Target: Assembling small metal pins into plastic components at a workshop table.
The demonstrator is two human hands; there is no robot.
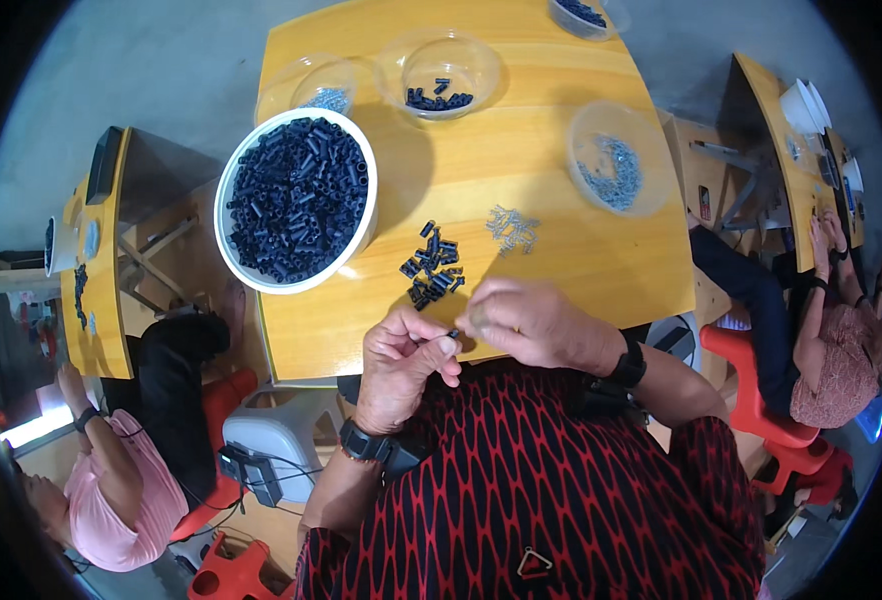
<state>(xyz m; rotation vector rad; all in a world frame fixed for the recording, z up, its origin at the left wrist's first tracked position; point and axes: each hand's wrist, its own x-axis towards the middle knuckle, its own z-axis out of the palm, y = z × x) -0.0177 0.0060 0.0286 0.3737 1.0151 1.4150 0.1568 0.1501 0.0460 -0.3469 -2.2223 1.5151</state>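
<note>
My left hand [404, 362] pinches a small black tube [453, 334] between thumb and forefinger at the table's near edge. My right hand [531, 325] meets it there, fingers closed and slightly blurred; whatever they hold is hidden. Just beyond the hands lies a loose pile of black tubes [432, 268]. To its right is a small heap of thin silver metal pieces [512, 230], too small to name surely. A large white tub [369, 215] full of black tubes stands to the left of both piles.
Clear plastic bowls [486, 75] stand at the back, one with a few black tubes. Another clear bowl [579, 130] at the right holds silver pieces. People sit at tables on both sides, with a grey stool [276, 430] and red stools [746, 385] close by.
</note>
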